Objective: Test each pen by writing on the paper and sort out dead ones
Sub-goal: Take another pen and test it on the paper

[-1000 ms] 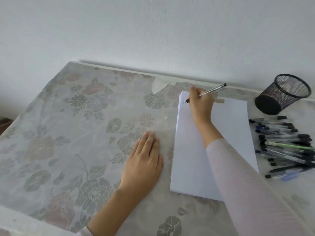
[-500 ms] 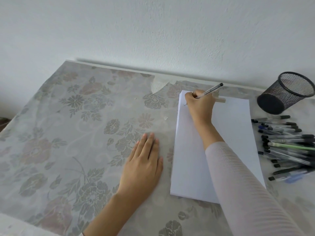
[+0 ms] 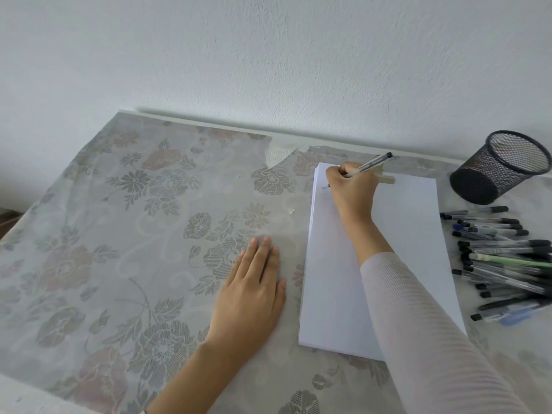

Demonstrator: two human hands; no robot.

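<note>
Head view: A person tests a pen [image 3: 369, 165] on a stack of paper [image 3: 403, 264]. The right hand [image 3: 352, 192] is curled round the barrel in a writing grip, tip down at the sheet's 11 o'clock corner, where a faint scribble [image 3: 323, 187] shows. Starting in that corner prob. leaves the page free for later pens. The left hand [image 3: 251, 294] lies flat, fingers straight & together, on the flowered tablecloth [image 3: 119, 234] at 9 o'clock of the paper, not touching it: seemingly a brace for the body, not a hold on the sheet. The pile of pens [image 3: 504, 258], likely untested, waits at 3 o'clock, w/in easy reach of the writing hand. A black mesh cup [image 3: 501, 167] sits at 1 o'clock, no pens seen inside, perhaps for the keepers.
</note>
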